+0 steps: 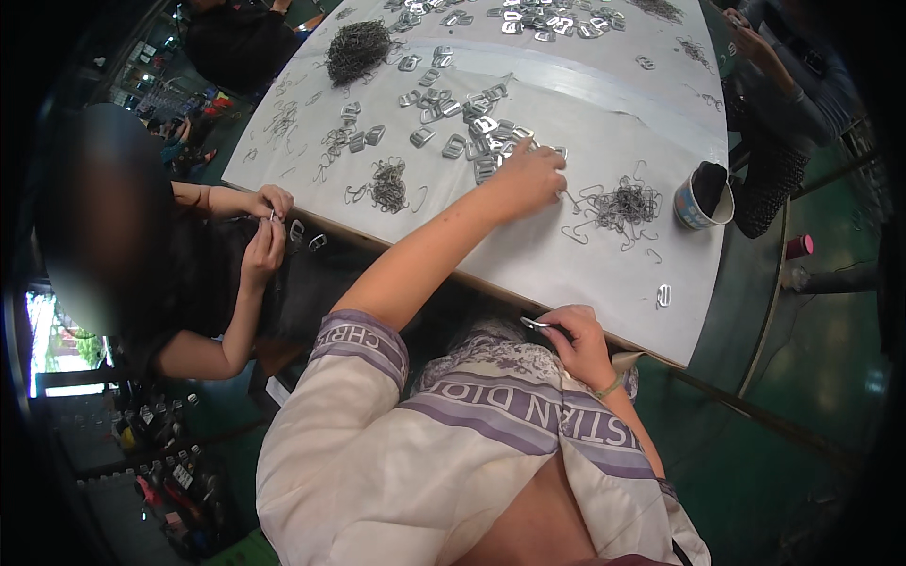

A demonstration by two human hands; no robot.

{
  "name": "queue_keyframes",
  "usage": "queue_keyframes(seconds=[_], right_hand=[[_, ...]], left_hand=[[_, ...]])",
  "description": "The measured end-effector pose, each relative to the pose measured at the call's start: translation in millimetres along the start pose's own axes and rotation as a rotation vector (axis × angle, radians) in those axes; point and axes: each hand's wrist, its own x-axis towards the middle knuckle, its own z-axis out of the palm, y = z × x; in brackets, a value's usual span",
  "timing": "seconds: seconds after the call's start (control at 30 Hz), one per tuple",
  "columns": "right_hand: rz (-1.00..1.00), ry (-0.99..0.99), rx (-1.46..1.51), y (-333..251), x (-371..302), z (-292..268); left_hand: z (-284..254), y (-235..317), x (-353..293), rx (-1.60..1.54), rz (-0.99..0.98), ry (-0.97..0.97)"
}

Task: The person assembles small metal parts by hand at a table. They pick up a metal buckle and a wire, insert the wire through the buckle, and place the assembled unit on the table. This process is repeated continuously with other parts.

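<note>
My left hand (525, 180) reaches across the white tabletop to the near right edge of a pile of silver slide buckles (483, 135). Its fingers are bent and apart over the buckles; the undersides of the fingertips are hidden, and no held thing shows. Just right of it lies a loose heap of bent wire hooks (627, 202), one wire close to my fingers. By the table's front edge, my right hand (582, 346) is closed on a metal buckle (535, 324), seen nearly edge-on between thumb and fingers. A single buckle (664, 296) lies on the table beyond that hand.
A paper cup (704, 200) with something dark in it stands at the table's right edge. Further wire hooks lie in a small heap (388, 185) and a big dark clump (358, 52). At left, a co-worker's hands (268, 226) hold something small; another person sits far right.
</note>
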Motion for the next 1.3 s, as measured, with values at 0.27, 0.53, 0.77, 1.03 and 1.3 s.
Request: queue_keyframes(seconds=[0.27,0.53,0.77,1.03,1.3], right_hand=[[0.000,0.019,-0.001,-4,-1,2],[0.093,0.090,0.012,-10,-4,8],[0.241,0.227,0.217,-15,-7,9],[0.226,0.236,0.259,-33,1,9],[0.189,0.203,0.241,-45,4,13]], left_hand=[[22,66,-13,0.032,0.119,-0.095],[18,64,-24,-0.194,-0.065,-0.050],[-38,92,-105,-1.253,-0.328,0.092],[-26,120,-142,-1.175,-0.359,0.280],[-19,122,-141,-1.180,-0.373,0.292]])
